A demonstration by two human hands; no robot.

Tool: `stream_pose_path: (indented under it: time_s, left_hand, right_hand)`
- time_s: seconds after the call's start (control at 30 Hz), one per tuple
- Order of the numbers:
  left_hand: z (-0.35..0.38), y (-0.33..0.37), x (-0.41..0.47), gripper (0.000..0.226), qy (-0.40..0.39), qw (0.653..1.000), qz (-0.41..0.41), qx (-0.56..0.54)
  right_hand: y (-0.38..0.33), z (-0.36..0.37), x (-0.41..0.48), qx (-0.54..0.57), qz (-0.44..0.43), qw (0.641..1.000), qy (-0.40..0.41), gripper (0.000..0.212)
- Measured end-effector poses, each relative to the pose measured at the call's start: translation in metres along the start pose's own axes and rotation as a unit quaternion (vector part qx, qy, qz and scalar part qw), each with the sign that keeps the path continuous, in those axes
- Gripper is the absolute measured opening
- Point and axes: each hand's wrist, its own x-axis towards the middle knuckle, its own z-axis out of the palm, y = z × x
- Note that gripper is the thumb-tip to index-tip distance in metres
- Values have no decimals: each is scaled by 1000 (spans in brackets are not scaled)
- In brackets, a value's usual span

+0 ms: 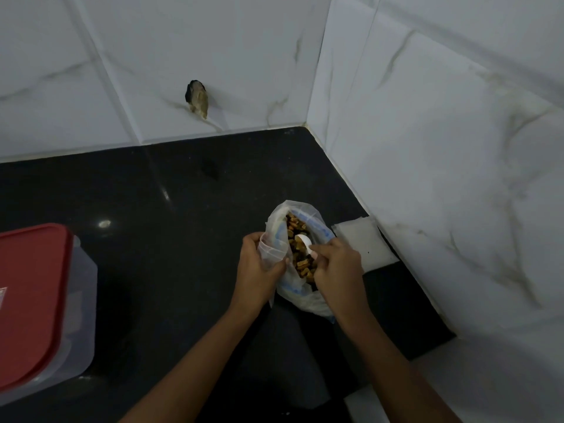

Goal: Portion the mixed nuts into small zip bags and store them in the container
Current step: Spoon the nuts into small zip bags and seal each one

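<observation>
Nuts: brown and dark mixed nuts [297,251] fill a large clear plastic bag [302,303] that lies open on the black polished stone counter [152,239], right of centre.
Left hand: the left hand [258,270] is at the big bag's left rim, fingers and thumb curled round a small clear zip bag [270,247] and gripping it with its mouth up, just beside the nuts.
Right hand: the right hand [337,267] is over the big bag's right rim, fingers closed on the handle of a white plastic spoon [303,241], whose bowl rests on the nuts.
Spare bags: a flat stack of clear small bags [363,242] lies right of the big bag, against the white marbled wall tiles [427,148].
Container: a clear plastic box [79,300] with a red lid [33,297] stands at the far left, well apart from both hands.
Writing: blue print on the big bag and a pale label at the lid's left edge are too small to read.
Wall: a dark rough hole [197,98] marks the far tile.
</observation>
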Motion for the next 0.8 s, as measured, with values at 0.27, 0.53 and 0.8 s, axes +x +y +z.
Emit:
stream_pose_path:
  time_s: [0.27, 0.53, 0.8]
  left_hand:
    - [-3, 2, 4, 51, -28, 999, 1, 30]
    - [-13, 16, 11, 66, 5, 977, 81, 199]
    - [-3, 36, 19, 64, -77, 968, 117, 207]
  right_hand:
    - [10, -20, 27, 299, 296, 902, -94, 15]
    - [15, -36, 27, 374, 299, 870, -117, 18]
    - [-4, -65, 18, 419, 219, 878, -72, 21]
